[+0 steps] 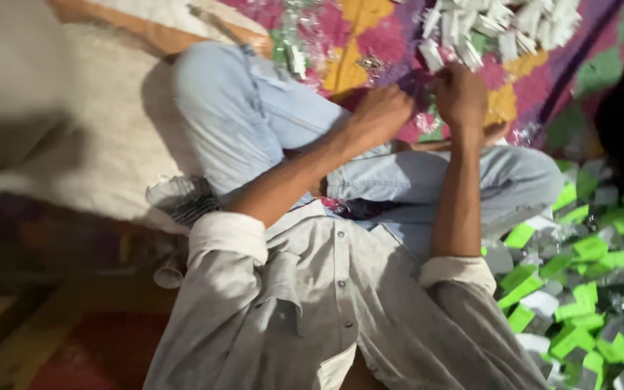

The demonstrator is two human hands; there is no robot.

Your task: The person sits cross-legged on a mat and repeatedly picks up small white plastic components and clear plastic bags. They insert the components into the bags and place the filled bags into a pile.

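Small white plastic pieces [500, 25] lie heaped on the patchwork mat [370, 43], just beyond both hands. My left hand [380, 112] looks curled shut; on what, I cannot tell. My right hand [462, 94] touches the heap's edge, grip hidden. I judge a careless pull could scatter pieces toward the green-and-grey packets [579, 303].

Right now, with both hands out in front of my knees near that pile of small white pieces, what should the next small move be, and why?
Probably reach the right hand slightly forward to take one piece from the white pile. That hand sits just below the pile's edge, while the left hand is curled close beside it over the colourful patchwork mat. Whether either hand already holds a piece cannot be told; the view is blurred.
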